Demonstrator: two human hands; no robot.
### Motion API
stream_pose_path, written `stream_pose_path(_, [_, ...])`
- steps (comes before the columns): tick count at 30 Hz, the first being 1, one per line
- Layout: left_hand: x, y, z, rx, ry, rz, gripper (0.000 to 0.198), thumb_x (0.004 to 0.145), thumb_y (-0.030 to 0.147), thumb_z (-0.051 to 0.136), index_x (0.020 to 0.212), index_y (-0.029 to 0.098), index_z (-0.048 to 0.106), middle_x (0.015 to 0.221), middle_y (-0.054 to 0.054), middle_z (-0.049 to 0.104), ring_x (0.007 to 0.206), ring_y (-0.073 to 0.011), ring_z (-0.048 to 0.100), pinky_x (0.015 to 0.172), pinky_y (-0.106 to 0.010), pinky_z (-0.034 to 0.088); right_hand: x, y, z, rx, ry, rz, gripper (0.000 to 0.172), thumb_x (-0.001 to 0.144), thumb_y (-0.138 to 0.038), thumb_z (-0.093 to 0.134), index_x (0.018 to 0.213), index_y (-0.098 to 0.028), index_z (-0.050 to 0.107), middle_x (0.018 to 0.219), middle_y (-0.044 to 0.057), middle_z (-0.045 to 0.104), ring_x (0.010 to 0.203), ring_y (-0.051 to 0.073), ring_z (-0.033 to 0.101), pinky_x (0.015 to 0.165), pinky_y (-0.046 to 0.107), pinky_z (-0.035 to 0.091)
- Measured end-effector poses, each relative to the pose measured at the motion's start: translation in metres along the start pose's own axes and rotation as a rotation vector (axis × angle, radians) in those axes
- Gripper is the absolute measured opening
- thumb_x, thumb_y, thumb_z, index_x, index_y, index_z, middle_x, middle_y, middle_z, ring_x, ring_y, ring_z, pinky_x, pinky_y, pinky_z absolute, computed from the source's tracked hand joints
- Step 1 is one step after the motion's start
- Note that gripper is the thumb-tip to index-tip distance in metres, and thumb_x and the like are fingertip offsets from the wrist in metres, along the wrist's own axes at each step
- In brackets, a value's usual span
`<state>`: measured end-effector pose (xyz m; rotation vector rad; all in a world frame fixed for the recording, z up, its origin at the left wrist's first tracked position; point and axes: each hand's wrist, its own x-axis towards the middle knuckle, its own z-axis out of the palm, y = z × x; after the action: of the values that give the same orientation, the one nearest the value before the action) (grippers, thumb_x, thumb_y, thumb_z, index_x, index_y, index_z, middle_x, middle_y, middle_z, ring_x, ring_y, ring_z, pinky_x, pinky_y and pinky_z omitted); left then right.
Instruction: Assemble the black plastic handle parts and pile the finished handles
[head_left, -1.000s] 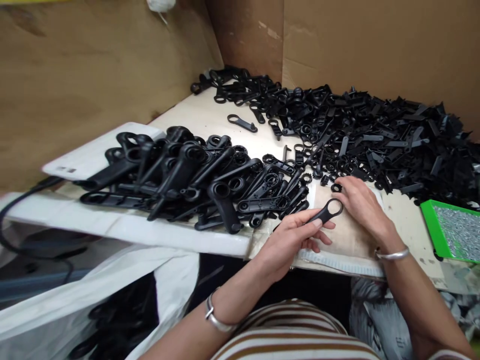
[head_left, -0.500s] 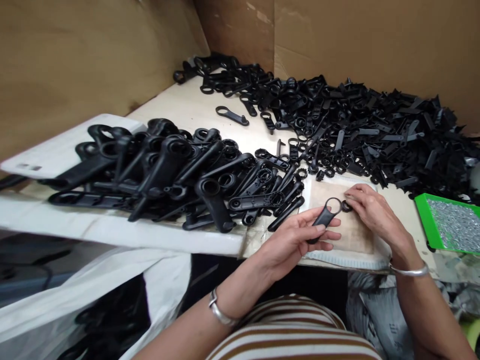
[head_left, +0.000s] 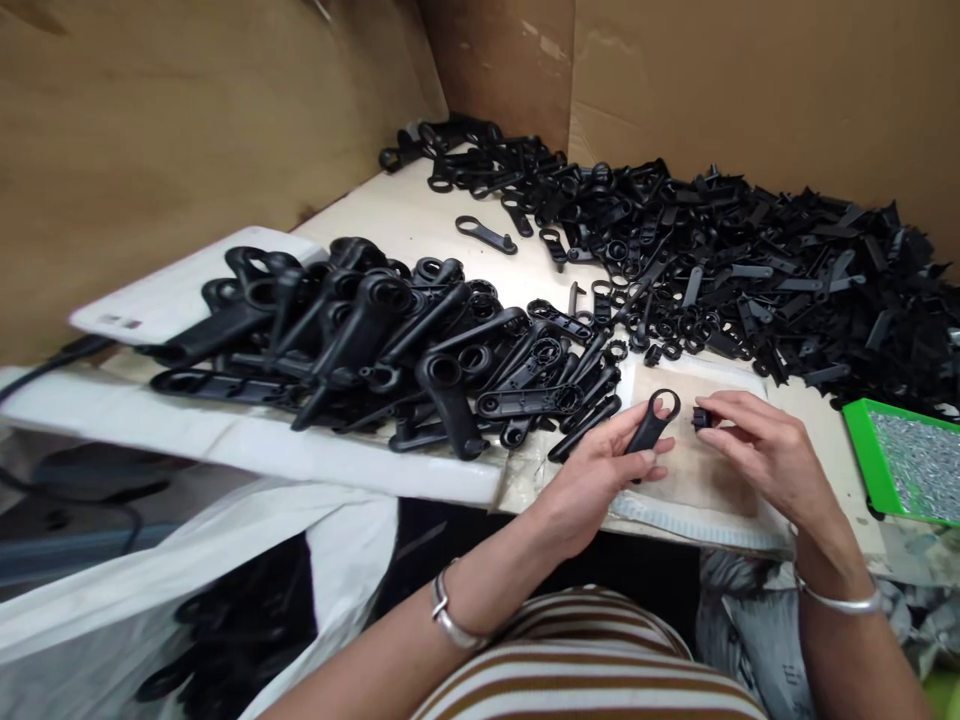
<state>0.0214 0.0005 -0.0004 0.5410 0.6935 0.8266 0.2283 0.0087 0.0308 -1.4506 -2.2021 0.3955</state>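
Between the thumb and fingers of my left hand (head_left: 600, 465) is a black plastic arm with a ring end (head_left: 651, 430), its open ring pointing up and away from me. My right hand (head_left: 757, 450) pinches a small black notched ring (head_left: 701, 418) between thumb and forefinger. A narrow gap separates the small ring from the arm's ring end. Both hands are over a tan work pad (head_left: 694, 480) in a clear sleeve at the table's front edge.
Left of my hands lies a heap of black plastic arms (head_left: 375, 340). A larger pile of loose black parts (head_left: 750, 255) spreads along the back right. A green tray (head_left: 870, 465) of small shiny metal pieces stands at right. Cardboard walls (head_left: 712, 90) enclose the table; a white bag (head_left: 349, 540) hangs below.
My right hand has turned the small ring from flat to edge-on, beside the arm. My left hand keeps hold of the arm, tilted a little more upright. The view has shifted slightly left.
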Motion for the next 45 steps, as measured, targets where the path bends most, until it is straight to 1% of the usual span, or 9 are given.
stream_pose_path(5, [0.001,0.0,0.004,0.115,-0.053,0.094,0.059,0.075,0.007,0.06,0.132,0.023,0.059,0.138,-0.005,0.059,0.122,-0.0221,0.056,0.105,-0.036,0.042,0.002,-0.022,0.025,0.074,0.258,-0.046,0.023,0.091,-0.029,0.062,0.111,-0.023,0.071,0.108,0.008,0.069,0.088,0.019,0.068,0.079,0.035,0.06])
stream_pose_path(16, [0.002,-0.009,-0.004,0.512,-0.087,0.306,0.059,0.085,0.016,0.054,0.143,0.025,0.047,0.128,-0.004,0.064,0.118,-0.0227,0.058,0.1,-0.035,0.048,0.0,-0.023,0.047,-0.108,0.394,-0.132,0.031,0.092,-0.02,0.06,0.122,-0.023,0.067,0.102,0.01,0.068,0.091,0.021,0.066,0.08,0.035,0.057])
stream_pose_path(20, [-0.002,-0.006,-0.007,0.589,-0.111,0.332,0.054,0.087,0.019,0.056,0.141,0.022,0.049,0.11,-0.004,0.07,0.1,-0.0206,0.063,0.089,-0.031,0.052,-0.002,-0.024,0.047,-0.013,0.358,-0.114,0.029,0.092,-0.021,0.061,0.119,-0.022,0.068,0.102,0.01,0.068,0.09,0.02,0.066,0.078,0.034,0.058])
stream_pose_path(24, [-0.006,-0.001,-0.006,0.667,-0.095,0.329,0.046,0.09,0.024,0.055,0.136,0.02,0.053,0.089,-0.001,0.069,0.076,-0.0148,0.062,0.074,-0.026,0.055,-0.006,-0.023,0.034,0.231,0.185,-0.026,0.025,0.092,-0.027,0.06,0.114,-0.025,0.072,0.105,0.008,0.068,0.092,0.019,0.067,0.078,0.031,0.058])
stream_pose_path(30, [-0.007,0.003,-0.005,0.628,-0.074,0.37,0.034,0.095,0.032,0.046,0.119,0.019,0.065,0.093,-0.004,0.069,0.078,-0.0159,0.067,0.061,-0.022,0.056,-0.009,-0.024,0.033,0.454,0.025,0.207,0.031,0.091,-0.036,0.059,0.117,-0.024,0.071,0.107,0.005,0.075,0.09,0.02,0.071,0.075,0.03,0.06])
stream_pose_path(33, [-0.008,0.0,-0.01,0.853,-0.038,0.426,0.036,0.098,0.031,0.04,0.125,0.018,0.061,0.072,-0.002,0.067,0.06,-0.0128,0.063,0.058,-0.022,0.053,-0.006,-0.033,0.045,0.439,-0.003,0.28,0.028,0.093,-0.036,0.053,0.101,-0.023,0.076,0.087,0.002,0.077,0.077,0.02,0.071,0.069,0.03,0.059])
stream_pose_path(36, [-0.01,-0.004,-0.017,1.12,0.061,0.574,0.039,0.099,0.027,0.036,0.131,0.014,0.054,0.075,-0.005,0.071,0.06,-0.0141,0.064,0.058,-0.023,0.051,0.002,-0.035,0.046,0.392,-0.036,0.275,0.032,0.094,-0.037,0.05,0.087,-0.021,0.076,0.071,0.001,0.074,0.065,0.019,0.068,0.063,0.029,0.057])
stream_pose_path(40, [-0.013,-0.003,-0.021,1.61,0.206,0.677,0.041,0.096,0.02,0.04,0.134,0.012,0.053,0.073,-0.009,0.072,0.058,-0.0194,0.067,0.052,-0.027,0.047,0.026,-0.017,0.026,0.304,-0.275,0.203,0.033,0.094,-0.041,0.051,0.093,-0.021,0.076,0.082,0.003,0.075,0.075,0.021,0.069,0.072,0.033,0.057])
stream_pose_path(45, [-0.013,0.006,-0.019,2.089,0.349,0.613,0.046,0.086,0.004,0.046,0.129,0.012,0.06,0.06,-0.008,0.068,0.052,-0.0229,0.065,0.048,-0.028,0.042,0.066,0.001,0.02,-0.21,-0.036,0.053,0.031,0.095,-0.032,0.052,0.118,-0.019,0.067,0.115,0.012,0.066,0.098,0.025,0.064,0.087,0.041,0.052])
